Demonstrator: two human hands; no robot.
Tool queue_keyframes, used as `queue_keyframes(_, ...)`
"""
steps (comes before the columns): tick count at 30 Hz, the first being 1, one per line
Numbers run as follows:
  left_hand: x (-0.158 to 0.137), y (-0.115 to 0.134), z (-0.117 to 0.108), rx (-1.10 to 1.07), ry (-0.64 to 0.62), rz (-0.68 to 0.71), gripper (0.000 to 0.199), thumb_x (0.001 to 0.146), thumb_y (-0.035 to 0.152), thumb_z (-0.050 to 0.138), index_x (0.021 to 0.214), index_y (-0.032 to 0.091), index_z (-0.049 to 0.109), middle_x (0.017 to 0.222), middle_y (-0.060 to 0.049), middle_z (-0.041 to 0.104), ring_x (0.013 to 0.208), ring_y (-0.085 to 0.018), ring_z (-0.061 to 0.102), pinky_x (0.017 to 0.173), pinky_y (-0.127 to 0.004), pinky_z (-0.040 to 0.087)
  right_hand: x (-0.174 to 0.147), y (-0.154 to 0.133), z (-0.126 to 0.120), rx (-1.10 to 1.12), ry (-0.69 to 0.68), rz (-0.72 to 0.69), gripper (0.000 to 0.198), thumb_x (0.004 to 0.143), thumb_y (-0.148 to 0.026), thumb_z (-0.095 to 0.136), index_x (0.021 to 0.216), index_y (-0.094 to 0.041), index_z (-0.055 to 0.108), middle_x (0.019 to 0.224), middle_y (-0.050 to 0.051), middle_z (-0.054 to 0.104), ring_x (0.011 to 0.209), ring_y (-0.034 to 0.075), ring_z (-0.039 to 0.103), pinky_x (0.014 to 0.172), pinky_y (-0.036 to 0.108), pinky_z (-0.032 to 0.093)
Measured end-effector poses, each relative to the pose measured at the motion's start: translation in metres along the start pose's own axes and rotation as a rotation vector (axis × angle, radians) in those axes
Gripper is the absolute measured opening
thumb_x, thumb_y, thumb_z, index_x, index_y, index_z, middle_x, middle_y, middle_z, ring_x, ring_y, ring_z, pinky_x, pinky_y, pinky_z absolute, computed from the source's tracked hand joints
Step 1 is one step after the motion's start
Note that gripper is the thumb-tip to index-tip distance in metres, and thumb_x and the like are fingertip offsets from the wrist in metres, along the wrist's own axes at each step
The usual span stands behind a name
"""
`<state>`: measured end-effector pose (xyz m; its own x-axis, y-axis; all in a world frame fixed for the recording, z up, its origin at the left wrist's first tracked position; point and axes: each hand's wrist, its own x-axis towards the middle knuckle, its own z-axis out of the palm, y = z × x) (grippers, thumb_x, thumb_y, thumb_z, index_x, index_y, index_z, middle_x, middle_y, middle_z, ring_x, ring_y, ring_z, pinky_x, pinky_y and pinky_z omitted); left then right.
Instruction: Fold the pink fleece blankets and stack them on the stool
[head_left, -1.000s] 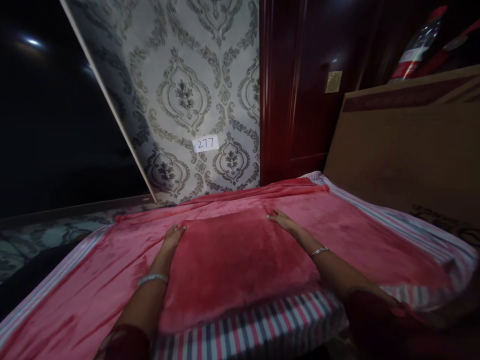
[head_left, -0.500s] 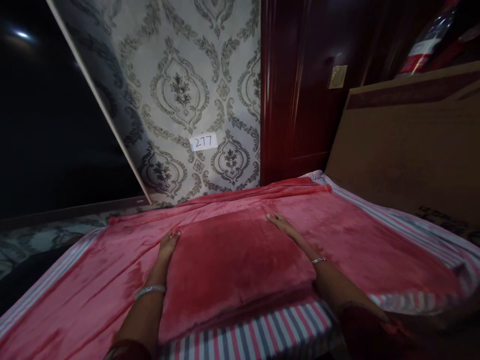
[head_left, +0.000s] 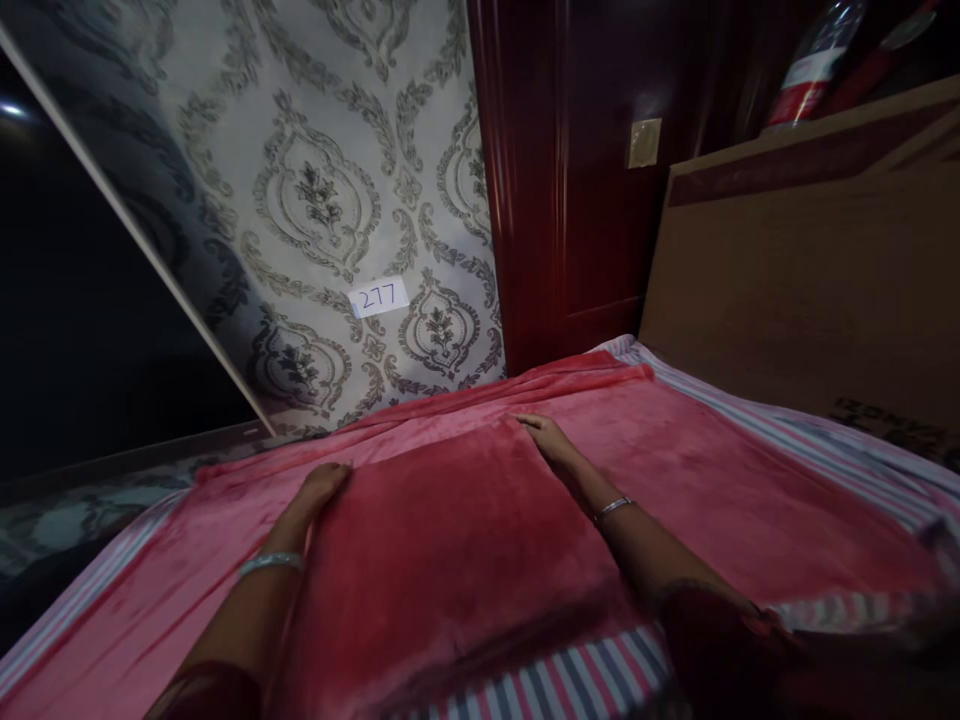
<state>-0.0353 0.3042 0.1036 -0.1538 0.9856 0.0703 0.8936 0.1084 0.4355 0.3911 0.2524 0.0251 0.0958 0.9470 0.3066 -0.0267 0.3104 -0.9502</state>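
Observation:
A folded red plush blanket (head_left: 450, 560) lies in front of me, on a wider pink-red plush cloth (head_left: 697, 470) spread over a striped sheet (head_left: 577, 680). At the folded blanket's far left corner, my left hand (head_left: 324, 486) is closed on the edge, its fingertips partly hidden. My right hand (head_left: 546, 437) grips the far right corner, thumb side inward, with the fingers reaching past the edge. Both wrists wear a bracelet. The near edge of the folded blanket shows stacked layers and is somewhat blurred.
Patterned wallpaper (head_left: 322, 200) with a paper label reading 277 (head_left: 379, 297) stands behind. A large dark screen (head_left: 90, 300) is at left. To the right are a dark red wooden panel (head_left: 592, 230), a cardboard box (head_left: 802, 290) and a bottle (head_left: 810, 80).
The camera view has shifted and tilted slightly. Both hands stay at the far corners of the folded blanket, which appears farther left and nearer in view.

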Motion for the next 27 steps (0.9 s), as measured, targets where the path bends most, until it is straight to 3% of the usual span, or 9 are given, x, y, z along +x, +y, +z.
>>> queue_keyframes(6, -0.005, 0.004, 0.028, 0.135, 0.003, -0.04, 0.045, 0.086, 0.038, 0.036, 0.089, 0.01, 0.072, 0.106, -0.025, 0.072, 0.107, -0.035, 0.067, 0.087, -0.041, 0.05, 0.005, -0.006, 0.0, 0.102, -0.14, 0.165, 0.05, 0.065, -0.049, 0.079, 0.105, -0.019, 0.074, 0.097, 0.005, 0.075, 0.094, 0.026, 0.069, 0.091, 0.042, 0.053)
queue_keyframes(12, -0.012, -0.005, 0.031, 0.174, 0.025, -0.049, 0.052, 0.09, 0.04, 0.028, 0.093, 0.01, 0.071, 0.105, -0.024, 0.073, 0.104, -0.034, 0.068, 0.083, -0.039, 0.05, 0.01, 0.008, -0.001, 0.07, -0.133, 0.218, 0.052, 0.072, -0.052, 0.069, 0.114, -0.022, 0.069, 0.092, 0.005, 0.074, 0.084, 0.022, 0.068, 0.082, 0.037, 0.054)
queue_keyframes(17, -0.013, -0.002, 0.03, 0.165, 0.042, -0.046, 0.051, 0.09, 0.039, 0.029, 0.09, 0.011, 0.072, 0.102, -0.023, 0.073, 0.102, -0.035, 0.068, 0.082, -0.04, 0.05, 0.024, 0.022, 0.005, -0.011, -0.064, 0.092, 0.044, 0.069, -0.056, 0.067, 0.094, -0.02, 0.071, 0.079, 0.003, 0.071, 0.074, 0.022, 0.065, 0.074, 0.035, 0.052)
queue_keyframes(23, -0.015, -0.002, 0.03, 0.15, 0.04, -0.059, 0.05, 0.09, 0.039, 0.029, 0.09, 0.011, 0.071, 0.101, -0.023, 0.073, 0.101, -0.035, 0.067, 0.082, -0.04, 0.05, 0.034, 0.03, 0.014, -0.114, -0.002, 0.038, 0.025, 0.068, -0.045, 0.065, 0.072, -0.021, 0.068, 0.07, 0.001, 0.066, 0.078, 0.023, 0.061, 0.077, 0.035, 0.05)
queue_keyframes(27, -0.014, -0.003, 0.031, 0.154, 0.045, -0.066, 0.048, 0.09, 0.039, 0.03, 0.091, 0.012, 0.07, 0.102, -0.022, 0.073, 0.102, -0.034, 0.067, 0.081, -0.039, 0.05, 0.038, 0.035, 0.005, -0.195, 0.153, 0.043, 0.018, 0.07, -0.038, 0.053, 0.059, -0.023, 0.055, 0.058, -0.001, 0.054, 0.073, 0.021, 0.056, 0.07, 0.03, 0.047)
